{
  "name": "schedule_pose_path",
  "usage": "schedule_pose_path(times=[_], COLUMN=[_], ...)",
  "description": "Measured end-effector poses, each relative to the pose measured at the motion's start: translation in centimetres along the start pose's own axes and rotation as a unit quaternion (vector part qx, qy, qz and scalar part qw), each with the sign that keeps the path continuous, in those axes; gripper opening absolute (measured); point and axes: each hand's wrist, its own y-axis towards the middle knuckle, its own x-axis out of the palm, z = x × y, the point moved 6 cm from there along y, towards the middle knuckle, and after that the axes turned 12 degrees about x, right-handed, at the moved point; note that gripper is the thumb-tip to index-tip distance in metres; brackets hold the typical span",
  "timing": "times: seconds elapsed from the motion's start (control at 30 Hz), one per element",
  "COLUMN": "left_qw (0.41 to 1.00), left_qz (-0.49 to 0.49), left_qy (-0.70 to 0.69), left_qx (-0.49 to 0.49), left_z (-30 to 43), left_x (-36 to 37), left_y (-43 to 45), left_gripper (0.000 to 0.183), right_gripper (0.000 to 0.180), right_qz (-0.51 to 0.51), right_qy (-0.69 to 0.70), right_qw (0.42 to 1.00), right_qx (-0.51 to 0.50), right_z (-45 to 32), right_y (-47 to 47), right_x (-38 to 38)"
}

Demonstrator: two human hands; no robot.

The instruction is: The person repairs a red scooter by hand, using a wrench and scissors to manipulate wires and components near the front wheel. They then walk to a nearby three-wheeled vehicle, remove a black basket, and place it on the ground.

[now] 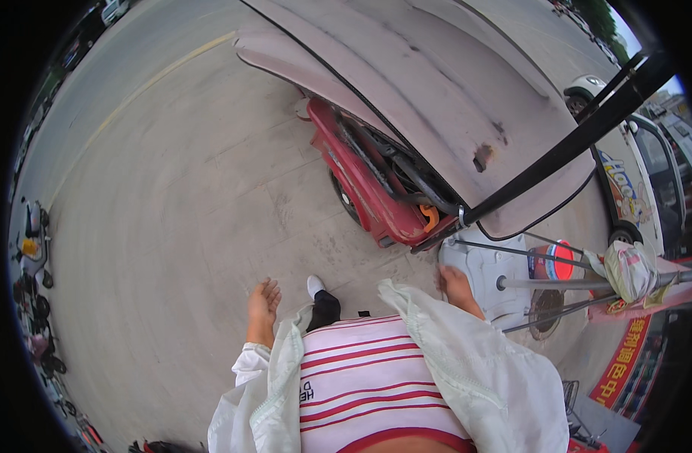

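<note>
My left hand (265, 298) hangs over the pavement with its fingers slightly curled and nothing in it. My right hand (454, 285) is beside the grey plastic base (480, 263) of an upright pole; its fingers are partly hidden in shade, and whether they touch the base is not plain. One white shoe (315, 286) shows between the hands, below a dark trouser leg. Ahead stands a red scooter (354, 187) under a large faded canopy (414, 85), which has a torn hole near its lower edge.
A black pole (572, 147) slants across the right side. Behind the grey base are a bucket with a red lid (560, 260), thin metal struts and a tied plastic bag (630, 272). A white van (629, 187) is parked at the right; parked scooters (34, 243) line the far left.
</note>
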Motion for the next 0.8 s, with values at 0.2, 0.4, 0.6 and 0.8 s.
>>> schedule_pose_path(times=[0.2, 0.4, 0.6, 0.8], left_qw=[0.995, 0.955, 0.861, 0.819], left_qz=[-0.066, -0.290, -0.495, -0.567], left_qy=[-0.014, 0.012, 0.114, 0.088], left_qx=[0.072, 0.053, -0.013, 0.007], left_z=[12.5, 15.9, 16.1, 19.1], left_x=[4.4, 17.3, 32.9, 45.3], left_y=[6.0, 12.2, 12.9, 15.1], left_gripper=[0.048, 0.052, 0.071, 0.095], right_gripper=[0.032, 0.050, 0.023, 0.018], right_qz=[-0.139, -0.159, -0.153, -0.109], right_qy=[0.320, 0.505, 0.491, 0.431], right_qw=[0.930, 0.842, 0.837, 0.836], right_qx=[-0.112, -0.106, -0.185, -0.323], right_z=[-16.2, -20.0, -20.6, -26.1], right_y=[4.4, 9.9, 8.2, 2.1], right_x=[13.9, 15.2, 15.3, 15.3])
